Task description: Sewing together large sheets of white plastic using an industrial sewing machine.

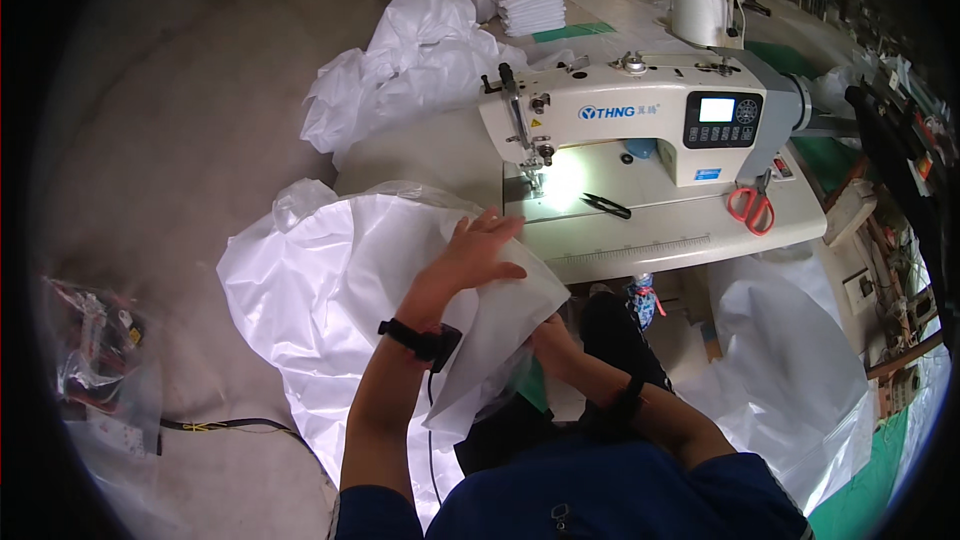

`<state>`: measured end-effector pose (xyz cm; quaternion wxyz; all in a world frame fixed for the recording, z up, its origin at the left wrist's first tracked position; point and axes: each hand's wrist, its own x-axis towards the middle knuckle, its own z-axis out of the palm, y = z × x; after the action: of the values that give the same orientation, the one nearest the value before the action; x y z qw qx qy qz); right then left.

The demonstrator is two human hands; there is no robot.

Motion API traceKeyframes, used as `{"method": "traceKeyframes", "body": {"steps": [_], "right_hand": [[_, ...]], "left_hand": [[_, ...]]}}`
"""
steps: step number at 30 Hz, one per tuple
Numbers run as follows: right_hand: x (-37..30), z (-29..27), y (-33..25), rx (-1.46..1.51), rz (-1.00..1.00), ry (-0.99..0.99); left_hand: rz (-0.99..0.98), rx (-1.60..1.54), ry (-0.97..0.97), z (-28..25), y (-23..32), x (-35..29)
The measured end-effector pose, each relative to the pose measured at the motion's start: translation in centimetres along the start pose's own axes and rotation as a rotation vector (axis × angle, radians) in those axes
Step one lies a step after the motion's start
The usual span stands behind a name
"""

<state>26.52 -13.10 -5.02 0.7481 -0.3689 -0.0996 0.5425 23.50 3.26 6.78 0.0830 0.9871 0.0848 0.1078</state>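
A large white plastic-like sheet [305,280] drapes over the near left edge of the sewing machine table [620,255] and hangs down toward my lap. My left hand [478,252] lies on top of it with fingers stretched out and spread, left of and nearer than the needle area. Lower down, my right hand [547,338] is at the sheet's right edge; its fingers are hidden by the sheet, so its grip does not show. Beyond my hands stands a white sewing machine [590,90], its lamp lighting the presser foot [535,180].
Small black thread snips [606,206] and red-handled scissors [752,208] lie on the table. More white sheeting [410,60] is heaped behind at the left, near a folded stack [530,8]. Another white sheet [790,360] hangs at the right. A cable [240,424] crosses the floor.
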Motion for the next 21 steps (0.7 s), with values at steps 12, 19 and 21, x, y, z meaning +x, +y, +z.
{"method": "traceKeyframes", "body": {"steps": [12,19,21], "right_hand": [[0.3,1.7,-3.3,-1.241,-0.802,-0.019],[-0.7,2.9,-6.7,-1.646,-0.634,-0.297],[-2.5,3.4,-6.2,-1.3,-0.727,-0.242]], "left_hand": [[0.04,-0.393,-0.026,-2.9,4.5,-0.9],[-0.11,-0.588,-0.164,-6.0,2.8,-2.5],[-0.061,-0.528,0.172,-6.9,1.7,-3.6]]}}
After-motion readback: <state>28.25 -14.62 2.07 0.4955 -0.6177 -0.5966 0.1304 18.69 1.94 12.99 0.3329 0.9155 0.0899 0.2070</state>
